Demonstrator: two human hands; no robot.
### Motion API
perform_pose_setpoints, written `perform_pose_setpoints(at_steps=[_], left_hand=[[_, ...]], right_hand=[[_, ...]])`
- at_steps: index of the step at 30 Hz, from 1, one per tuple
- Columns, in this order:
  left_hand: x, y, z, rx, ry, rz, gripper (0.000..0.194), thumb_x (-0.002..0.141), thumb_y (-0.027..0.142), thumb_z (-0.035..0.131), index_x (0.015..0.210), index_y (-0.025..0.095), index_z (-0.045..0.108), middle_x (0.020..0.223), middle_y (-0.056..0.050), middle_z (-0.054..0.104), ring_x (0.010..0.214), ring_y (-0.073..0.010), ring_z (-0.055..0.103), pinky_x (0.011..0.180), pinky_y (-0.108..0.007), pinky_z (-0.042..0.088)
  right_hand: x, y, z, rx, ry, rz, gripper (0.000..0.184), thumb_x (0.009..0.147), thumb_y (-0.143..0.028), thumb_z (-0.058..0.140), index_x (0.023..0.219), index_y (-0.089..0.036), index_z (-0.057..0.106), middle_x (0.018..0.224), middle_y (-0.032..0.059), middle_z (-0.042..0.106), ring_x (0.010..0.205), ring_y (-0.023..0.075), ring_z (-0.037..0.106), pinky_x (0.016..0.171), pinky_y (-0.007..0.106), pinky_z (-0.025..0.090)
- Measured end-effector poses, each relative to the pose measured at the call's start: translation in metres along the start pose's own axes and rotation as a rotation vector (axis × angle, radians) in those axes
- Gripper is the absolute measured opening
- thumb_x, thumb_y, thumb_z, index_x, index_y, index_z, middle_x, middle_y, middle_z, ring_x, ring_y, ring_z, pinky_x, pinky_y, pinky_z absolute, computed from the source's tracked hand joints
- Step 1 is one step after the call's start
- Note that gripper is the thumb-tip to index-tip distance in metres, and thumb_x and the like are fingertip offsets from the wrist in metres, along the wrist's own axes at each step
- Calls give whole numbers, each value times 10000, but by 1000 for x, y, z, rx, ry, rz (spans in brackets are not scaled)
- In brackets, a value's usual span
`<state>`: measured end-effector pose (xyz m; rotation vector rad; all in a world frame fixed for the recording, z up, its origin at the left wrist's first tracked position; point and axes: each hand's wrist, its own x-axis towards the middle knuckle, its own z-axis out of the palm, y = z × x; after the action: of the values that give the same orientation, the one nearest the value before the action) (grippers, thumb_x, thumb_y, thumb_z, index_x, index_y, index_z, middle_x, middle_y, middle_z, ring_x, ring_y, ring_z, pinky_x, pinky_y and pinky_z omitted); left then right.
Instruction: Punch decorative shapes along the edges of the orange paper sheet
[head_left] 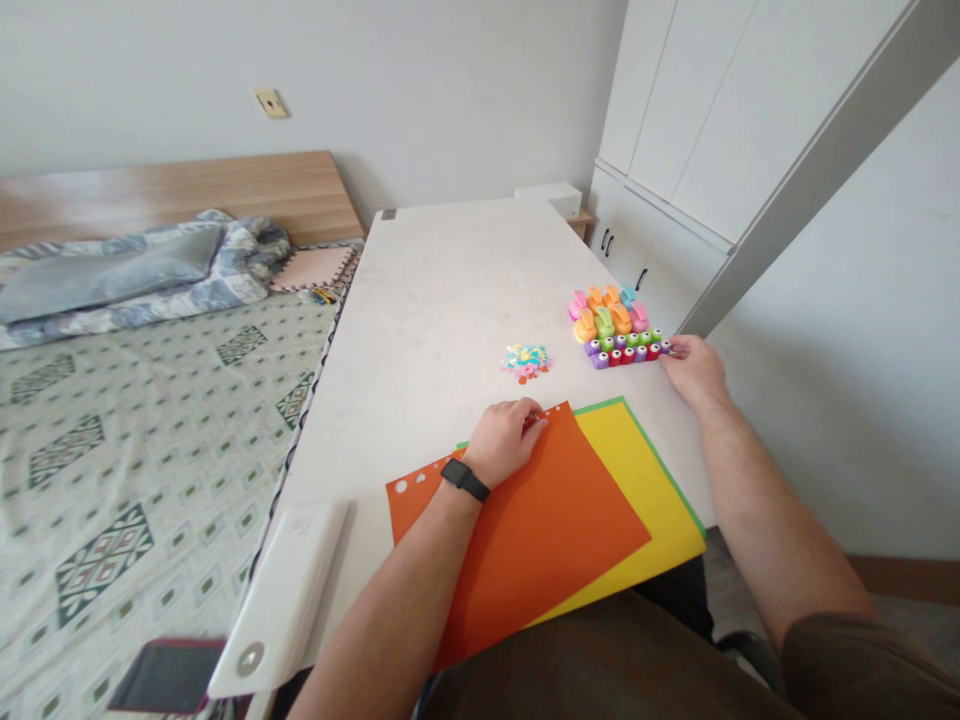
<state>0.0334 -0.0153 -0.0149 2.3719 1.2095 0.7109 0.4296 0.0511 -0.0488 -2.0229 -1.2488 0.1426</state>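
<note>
Orange paper (hole-dotted along one edge) overlaps yellow paper.

An orange sheet overlaps a yellow sheet and a green sheet. Lever punches mix pink, orange, yellow, green and blue; small punches are purple, red and green. Paper scraps show turquoise, yellow, pink and red-orange. Green diamonds pattern the pale bedsheet.

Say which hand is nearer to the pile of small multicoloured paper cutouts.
Left. The left hand, on the orange rectangular paper sheet, lies just short of the pile; the right hand is farther off, to the pile's right, at the purple, red and green plastic punches.
</note>
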Motion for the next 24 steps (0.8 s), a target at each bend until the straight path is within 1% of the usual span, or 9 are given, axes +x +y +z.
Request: perform_pose_setpoints(at_steps=[10, 24], left_hand=[[0, 0, 0, 5, -1, 1, 110, 991, 286, 592, 1052, 208, 640, 948, -53, 762, 891, -212, 709, 850, -347, 536], [0, -1, 0, 0, -4, 7, 111, 995, 292, 589, 1052, 214, 644, 944, -56, 763, 898, -212, 716, 855, -346, 541]], right_hand=[[0, 1, 0, -16, -6, -8, 463, 734, -289, 744, 1185, -182, 723, 1094, 101, 764, 973, 270, 718, 934, 423, 548], [-1, -1, -1, -15, -2, 1, 439, 737, -302, 748, 1163, -197, 723, 1099, 100, 757, 977, 274, 711, 934, 438, 542]])
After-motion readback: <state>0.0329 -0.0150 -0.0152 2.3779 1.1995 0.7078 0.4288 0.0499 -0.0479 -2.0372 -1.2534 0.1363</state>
